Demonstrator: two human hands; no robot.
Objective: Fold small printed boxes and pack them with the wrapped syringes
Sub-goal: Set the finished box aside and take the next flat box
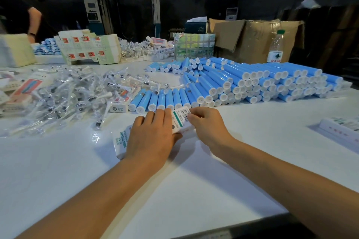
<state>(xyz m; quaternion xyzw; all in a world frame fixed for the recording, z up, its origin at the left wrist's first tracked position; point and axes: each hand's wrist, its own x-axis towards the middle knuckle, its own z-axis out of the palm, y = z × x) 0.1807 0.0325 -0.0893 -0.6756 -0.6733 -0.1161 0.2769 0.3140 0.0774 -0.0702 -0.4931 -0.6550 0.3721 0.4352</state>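
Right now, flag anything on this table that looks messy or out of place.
The wrapped syringes lie in a loose, tangled heap on the left, and some spill onto the near row of blue tubes. A few blue tubes at the back lie crosswise. Nothing looks damaged.

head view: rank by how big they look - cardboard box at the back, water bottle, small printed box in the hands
1. cardboard box, largest though farthest.
2. and 3. water bottle and small printed box: too close to rank; the box is nearer and partly hidden by the hands.
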